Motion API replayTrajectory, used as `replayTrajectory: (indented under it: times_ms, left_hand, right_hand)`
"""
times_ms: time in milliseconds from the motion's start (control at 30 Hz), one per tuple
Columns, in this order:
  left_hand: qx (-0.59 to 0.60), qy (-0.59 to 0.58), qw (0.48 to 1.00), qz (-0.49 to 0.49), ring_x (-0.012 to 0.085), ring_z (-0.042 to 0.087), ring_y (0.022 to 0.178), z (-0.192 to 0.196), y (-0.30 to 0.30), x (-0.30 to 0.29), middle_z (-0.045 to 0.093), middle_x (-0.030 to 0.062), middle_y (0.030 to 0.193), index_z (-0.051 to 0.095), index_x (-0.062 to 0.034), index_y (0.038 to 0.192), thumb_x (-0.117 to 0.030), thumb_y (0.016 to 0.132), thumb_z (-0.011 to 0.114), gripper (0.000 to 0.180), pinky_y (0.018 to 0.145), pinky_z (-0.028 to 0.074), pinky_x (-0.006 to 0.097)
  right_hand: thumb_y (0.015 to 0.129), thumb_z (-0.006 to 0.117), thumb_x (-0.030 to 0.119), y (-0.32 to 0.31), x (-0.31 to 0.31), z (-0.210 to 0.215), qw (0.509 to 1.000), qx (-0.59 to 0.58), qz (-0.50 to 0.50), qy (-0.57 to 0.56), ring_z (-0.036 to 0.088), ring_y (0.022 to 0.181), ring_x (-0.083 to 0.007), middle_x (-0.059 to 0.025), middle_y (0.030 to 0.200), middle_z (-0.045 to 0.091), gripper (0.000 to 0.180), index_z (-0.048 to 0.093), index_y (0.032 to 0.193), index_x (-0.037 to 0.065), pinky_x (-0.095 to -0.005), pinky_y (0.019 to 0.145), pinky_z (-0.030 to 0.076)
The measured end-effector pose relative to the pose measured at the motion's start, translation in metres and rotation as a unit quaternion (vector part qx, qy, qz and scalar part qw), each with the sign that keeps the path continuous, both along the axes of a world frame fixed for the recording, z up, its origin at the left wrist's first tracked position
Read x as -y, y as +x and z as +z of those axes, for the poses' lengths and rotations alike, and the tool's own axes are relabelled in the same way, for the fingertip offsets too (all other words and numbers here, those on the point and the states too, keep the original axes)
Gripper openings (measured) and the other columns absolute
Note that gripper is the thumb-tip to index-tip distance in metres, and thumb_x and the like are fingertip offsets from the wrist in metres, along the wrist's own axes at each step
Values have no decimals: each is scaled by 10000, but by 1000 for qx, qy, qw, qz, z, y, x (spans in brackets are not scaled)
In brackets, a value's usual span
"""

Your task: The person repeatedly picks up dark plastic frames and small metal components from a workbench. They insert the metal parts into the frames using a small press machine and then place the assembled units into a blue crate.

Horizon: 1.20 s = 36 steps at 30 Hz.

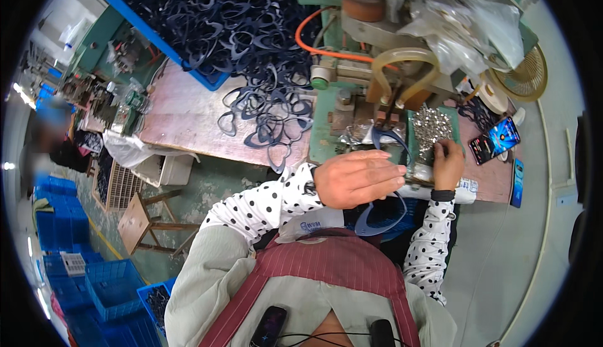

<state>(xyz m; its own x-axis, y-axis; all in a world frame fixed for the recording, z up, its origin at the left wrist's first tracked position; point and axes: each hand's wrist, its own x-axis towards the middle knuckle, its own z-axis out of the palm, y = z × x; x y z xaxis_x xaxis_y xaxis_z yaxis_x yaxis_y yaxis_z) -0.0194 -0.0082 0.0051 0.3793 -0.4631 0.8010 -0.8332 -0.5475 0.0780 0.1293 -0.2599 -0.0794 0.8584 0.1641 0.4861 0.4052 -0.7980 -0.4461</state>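
Observation:
My left hand (361, 178) is stretched out flat in front of the press, its fingers straight and together, the thumb hidden. Just beyond its fingertips a dark blue plastic loop (379, 136) sits under the press head (391, 113). Below the same hand is another dark blue loop (370, 224), its upper end close to the fingers; whether they touch it I cannot tell. At the near edge of a green tray of small silvery metal pieces (431, 127), my right hand (448, 163) has thumb and fingers closed together; anything between them is too small to make out.
Many dark blue loops (220, 20) fill a blue crate (217, 82) at the back left, some spilling onto the pinkish tabletop (195, 111). Two phones, one lit (502, 138), lie right of the tray. A wooden stool (135, 224) and blue crates (116, 290) stand at left.

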Motion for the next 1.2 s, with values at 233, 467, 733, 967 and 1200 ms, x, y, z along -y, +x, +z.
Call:
replayTrajectory:
  times_ms: [233,467,733,967,1200]
  left_hand:
    - [5,-15,991,135,225,667,928,-24,-26,-31,684,91,1049,675,-84,1060,-141,811,687,256,792,503,374]
    - [-211,216,825,478,276,479,1158,-66,-74,-172,530,38,1322,707,-208,937,-159,765,587,216,958,366,427]
    - [-136,428,837,312,268,372,1351,-75,-41,-230,328,-25,1534,575,-428,1264,-218,833,573,480,1035,349,491]
    - [-136,302,924,193,264,491,1284,-35,5,-213,567,47,1340,607,-125,975,-170,740,701,257,1025,340,548]
    - [7,-25,979,201,266,581,806,2,-4,-111,637,78,958,617,-94,999,-114,730,680,277,731,416,432]
  right_hand:
    - [938,581,166,6,5,-19,982,-46,-38,180,644,771,-282,-130,885,671,141,637,1008,57,-382,704,487]
    - [943,571,137,-1,5,-15,986,-21,-38,162,680,810,-248,-121,911,687,140,656,1026,64,-357,718,508]
    - [930,601,146,-3,1,-8,978,-73,-53,187,676,840,-256,-115,931,689,138,673,1013,64,-352,743,513]
    - [837,671,34,-3,-3,-4,988,62,31,136,650,835,-239,-101,937,696,132,707,963,48,-318,755,497]
    - [835,644,-8,-35,-60,61,939,-97,116,310,647,817,-151,-94,909,707,172,727,984,9,-242,754,487]
